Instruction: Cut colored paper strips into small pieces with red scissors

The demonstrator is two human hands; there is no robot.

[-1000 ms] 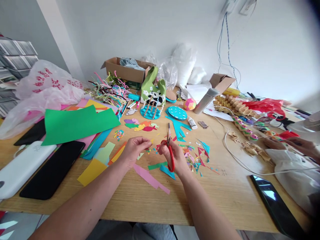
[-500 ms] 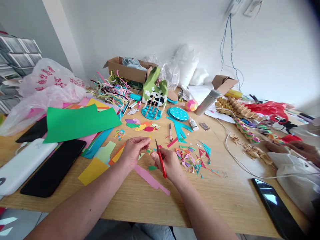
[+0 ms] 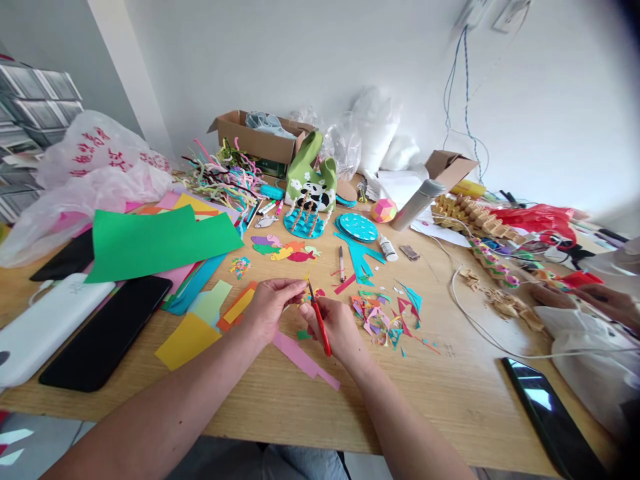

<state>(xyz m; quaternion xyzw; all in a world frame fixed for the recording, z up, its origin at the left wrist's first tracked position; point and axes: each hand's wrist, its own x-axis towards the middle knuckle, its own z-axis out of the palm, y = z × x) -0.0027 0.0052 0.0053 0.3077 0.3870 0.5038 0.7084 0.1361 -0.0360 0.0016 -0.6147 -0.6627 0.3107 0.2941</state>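
Observation:
My right hand point(image 3: 337, 327) is closed round red-handled scissors point(image 3: 321, 323), their dark blades pointing up and away from me. My left hand point(image 3: 273, 303) pinches a small strip of yellow paper point(image 3: 307, 275), only partly visible at the fingertips. The scissor tips are right beside that strip; whether the blades touch it I cannot tell. Beyond my hands lie several colourful paper fish point(image 3: 287, 250) and a little heap of tiny paper bits point(image 3: 240, 267). A pink paper strip point(image 3: 303, 357) lies under my wrists, and mixed paper scraps point(image 3: 380, 317) spread to the right.
Green paper point(image 3: 165, 243) tops a stack at left, near a black phone point(image 3: 107, 333) and white power bank point(image 3: 55, 330). A grey bottle point(image 3: 417, 203), blue discs point(image 3: 357, 227) and glue bottle point(image 3: 387, 248) stand behind. Another person's hand point(image 3: 607, 303) is at right; a white cable crosses there.
My left fingertips have moved slightly right with the yellow strip, closing the gap to the scissor tips. The scissors' blades have come closer to the strip.

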